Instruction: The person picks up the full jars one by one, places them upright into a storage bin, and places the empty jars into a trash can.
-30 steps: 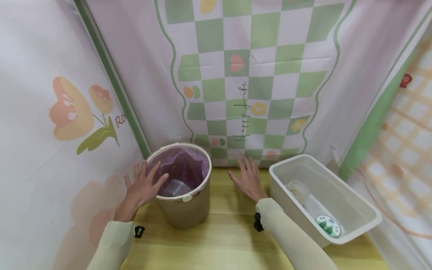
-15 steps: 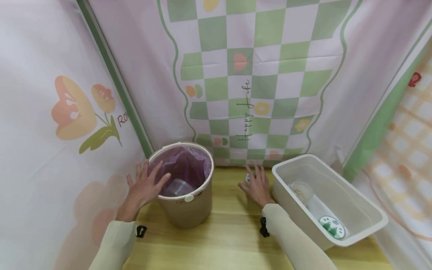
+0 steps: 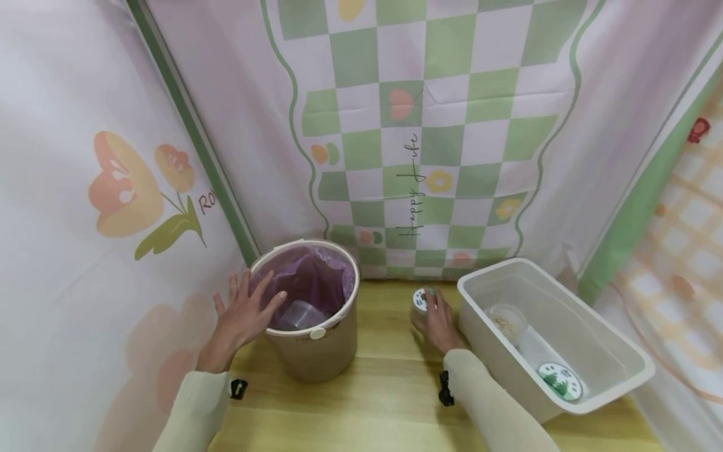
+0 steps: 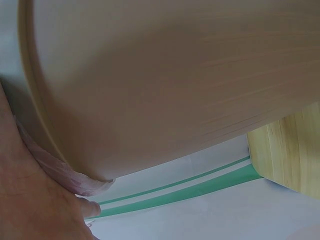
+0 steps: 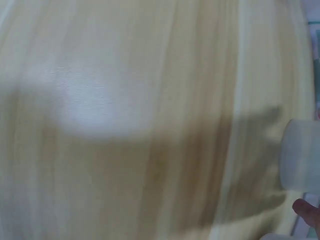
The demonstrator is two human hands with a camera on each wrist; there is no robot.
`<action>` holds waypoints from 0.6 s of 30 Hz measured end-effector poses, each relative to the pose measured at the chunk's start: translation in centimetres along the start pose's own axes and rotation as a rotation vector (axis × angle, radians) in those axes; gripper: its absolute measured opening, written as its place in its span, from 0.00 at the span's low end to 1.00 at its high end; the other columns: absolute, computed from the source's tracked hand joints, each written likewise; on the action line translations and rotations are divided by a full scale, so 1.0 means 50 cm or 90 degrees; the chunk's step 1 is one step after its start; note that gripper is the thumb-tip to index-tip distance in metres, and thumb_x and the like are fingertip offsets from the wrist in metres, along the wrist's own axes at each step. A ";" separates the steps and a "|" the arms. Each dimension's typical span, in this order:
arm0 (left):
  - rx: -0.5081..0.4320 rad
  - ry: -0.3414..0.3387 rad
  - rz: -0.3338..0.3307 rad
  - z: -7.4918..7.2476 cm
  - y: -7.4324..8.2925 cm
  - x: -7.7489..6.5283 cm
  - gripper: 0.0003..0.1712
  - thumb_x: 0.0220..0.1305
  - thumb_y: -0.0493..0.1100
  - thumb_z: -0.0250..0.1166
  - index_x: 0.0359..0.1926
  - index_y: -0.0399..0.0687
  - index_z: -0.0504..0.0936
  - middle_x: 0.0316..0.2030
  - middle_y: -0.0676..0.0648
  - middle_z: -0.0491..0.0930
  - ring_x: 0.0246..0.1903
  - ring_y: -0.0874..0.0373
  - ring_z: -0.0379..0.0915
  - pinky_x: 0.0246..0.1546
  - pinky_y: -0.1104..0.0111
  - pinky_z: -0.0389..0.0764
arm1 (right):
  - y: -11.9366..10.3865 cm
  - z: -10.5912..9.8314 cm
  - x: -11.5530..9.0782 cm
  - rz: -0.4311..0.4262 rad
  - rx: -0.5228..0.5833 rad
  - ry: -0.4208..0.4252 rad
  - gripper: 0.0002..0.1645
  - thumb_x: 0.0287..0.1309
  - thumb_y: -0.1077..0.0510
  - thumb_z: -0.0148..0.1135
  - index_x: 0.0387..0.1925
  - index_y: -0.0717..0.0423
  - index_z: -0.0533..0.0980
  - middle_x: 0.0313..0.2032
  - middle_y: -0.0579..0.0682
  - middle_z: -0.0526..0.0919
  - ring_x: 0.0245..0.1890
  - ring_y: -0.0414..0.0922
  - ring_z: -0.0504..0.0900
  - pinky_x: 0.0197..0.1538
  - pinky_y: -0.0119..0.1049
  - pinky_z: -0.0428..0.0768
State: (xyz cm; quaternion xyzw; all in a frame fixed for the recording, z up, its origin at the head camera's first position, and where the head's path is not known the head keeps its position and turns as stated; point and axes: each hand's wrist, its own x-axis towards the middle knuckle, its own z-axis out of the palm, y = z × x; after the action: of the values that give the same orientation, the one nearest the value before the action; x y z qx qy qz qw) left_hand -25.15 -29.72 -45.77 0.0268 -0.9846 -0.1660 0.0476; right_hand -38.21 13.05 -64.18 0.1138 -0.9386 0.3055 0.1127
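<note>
In the head view my left hand point(image 3: 240, 317) lies along the left side of a beige trash bin point(image 3: 313, 358), fingers spread near the rim. The left wrist view shows the palm point(image 4: 35, 195) close against that rim and the purple bag's folded edge point(image 4: 75, 180). A clear plastic cup point(image 3: 302, 314) lies inside the bin. My right hand point(image 3: 439, 326) has its fingers curled round a small plastic cup point(image 3: 420, 301) with a white and green printed lid, standing on the table. In the right wrist view the cup point(image 5: 302, 157) shows at the right edge, the thumb tip point(image 5: 302, 206) beside it.
To the right stands a beige plastic tub point(image 3: 503, 370). It holds a clear round container point(image 3: 508, 321) with small bits in it and a white and green printed lid point(image 3: 559, 381). Behind the wooden table point(image 3: 373, 402) hangs a checked cloth point(image 3: 446, 144).
My right hand has moved right and down onto the lidded cup, which has come into sight, and its spread fingers have curled. The left hand keeps its place at the bin.
</note>
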 end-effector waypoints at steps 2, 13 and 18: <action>0.001 0.001 0.002 0.000 0.000 0.000 0.47 0.67 0.79 0.34 0.80 0.66 0.47 0.79 0.39 0.27 0.76 0.36 0.14 0.64 0.27 0.21 | 0.007 0.002 -0.008 -0.004 0.006 0.014 0.53 0.51 0.60 0.76 0.73 0.61 0.58 0.75 0.70 0.47 0.66 0.78 0.59 0.60 0.72 0.68; 0.000 0.008 0.005 0.003 -0.001 0.000 0.47 0.67 0.80 0.34 0.80 0.66 0.48 0.79 0.39 0.28 0.76 0.35 0.15 0.63 0.27 0.21 | 0.029 0.015 -0.022 0.020 0.019 0.019 0.51 0.53 0.65 0.73 0.74 0.59 0.56 0.77 0.69 0.43 0.67 0.76 0.59 0.64 0.71 0.64; 0.000 0.007 0.004 0.001 0.000 0.000 0.47 0.67 0.80 0.34 0.80 0.66 0.48 0.79 0.39 0.27 0.76 0.35 0.15 0.64 0.27 0.21 | 0.025 0.019 -0.028 -0.014 0.018 0.067 0.49 0.51 0.66 0.75 0.72 0.62 0.60 0.74 0.72 0.50 0.65 0.75 0.63 0.63 0.69 0.68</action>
State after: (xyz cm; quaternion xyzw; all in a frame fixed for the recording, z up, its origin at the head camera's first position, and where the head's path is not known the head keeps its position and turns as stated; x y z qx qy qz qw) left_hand -25.15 -29.72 -45.82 0.0248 -0.9844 -0.1660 0.0536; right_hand -37.39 13.64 -66.01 0.1092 -0.9256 0.3232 0.1638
